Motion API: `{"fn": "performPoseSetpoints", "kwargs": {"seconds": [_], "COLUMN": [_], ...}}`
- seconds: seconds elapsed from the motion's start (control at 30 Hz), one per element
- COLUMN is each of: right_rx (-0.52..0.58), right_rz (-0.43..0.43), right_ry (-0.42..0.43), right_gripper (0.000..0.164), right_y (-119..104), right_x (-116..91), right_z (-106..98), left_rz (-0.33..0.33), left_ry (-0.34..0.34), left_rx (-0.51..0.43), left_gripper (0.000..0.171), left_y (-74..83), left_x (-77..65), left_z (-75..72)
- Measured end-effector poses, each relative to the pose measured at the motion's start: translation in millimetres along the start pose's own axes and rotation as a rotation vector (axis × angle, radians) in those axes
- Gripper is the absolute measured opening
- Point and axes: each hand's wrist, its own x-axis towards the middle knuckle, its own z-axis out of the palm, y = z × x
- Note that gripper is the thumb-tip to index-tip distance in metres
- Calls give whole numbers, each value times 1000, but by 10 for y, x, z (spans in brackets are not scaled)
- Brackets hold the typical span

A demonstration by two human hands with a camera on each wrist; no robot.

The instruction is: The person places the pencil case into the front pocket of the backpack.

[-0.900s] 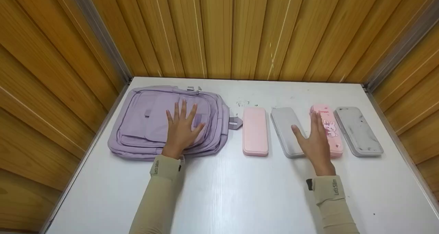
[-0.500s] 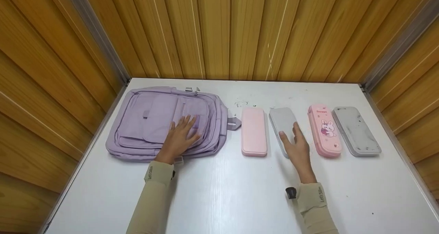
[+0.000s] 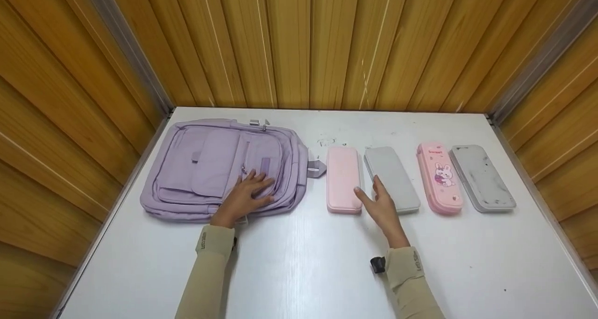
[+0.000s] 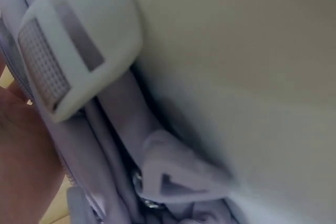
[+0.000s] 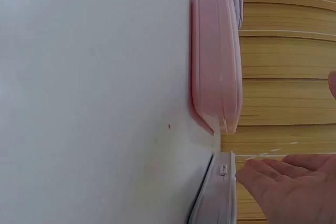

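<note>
A lilac backpack (image 3: 215, 158) lies flat at the left. My left hand (image 3: 244, 196) rests on its near right part, fingers loosely spread; in the left wrist view a pale strap buckle (image 4: 94, 35) hangs beside that hand. To the right, a plain pink pencil case (image 3: 343, 179) and a plain grey pencil case (image 3: 395, 176) lie side by side. Over the near end of the gap between them is my right hand (image 3: 382, 209), fingers extended and thumb apart, holding nothing. The right wrist view shows this hand (image 5: 294, 187) apart from the pink case (image 5: 218, 61).
Farther right lie a pink pencil case with a rabbit print (image 3: 441, 179) and a grey marbled case (image 3: 486, 179). A grey strap end (image 3: 316, 168) of the backpack points at the plain pink case. Wooden panel walls (image 3: 327, 43) enclose the white table (image 3: 299, 272).
My right hand has moved left, from over the rabbit-print case to beside the plain pink one. My left hand has slid nearer me on the backpack, fingers less spread. The cases have stayed put.
</note>
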Motion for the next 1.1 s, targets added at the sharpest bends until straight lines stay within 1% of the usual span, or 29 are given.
{"fn": "performPoseSetpoints", "kwargs": {"seconds": [0.13, 0.27, 0.53, 0.7, 0.77, 0.93, 1.1], "right_rx": [-38, -66, -36, 9, 6, -40, -97], "right_rz": [20, 33, 54, 45, 48, 60, 59], "right_ry": [-19, -12, -15, -4, 7, 49, 79], "right_gripper": [103, 110, 119, 122, 123, 127, 132], "right_y": [11, 7, 6, 5, 3, -11, -19], "right_x": [-1, 3, 30, 47, 53, 64, 87], "right_z": [105, 219, 405, 477, 503, 568, 620], "left_rz": [11, -2, -23, -29, -32, -43, -59], "left_ry": [0, -4, 14, 54, 78, 127, 179], "left_rx": [-67, -128, -214, -279, -308, -386, -501], "left_gripper": [46, 41, 35, 29, 29, 28, 26], "left_y": [-11, -18, -28, -25, -28, -47, -60], "left_x": [-4, -4, -5, -9, -9, -18, -22], "left_z": [-3, -8, -3, 7, 11, 22, 28]}}
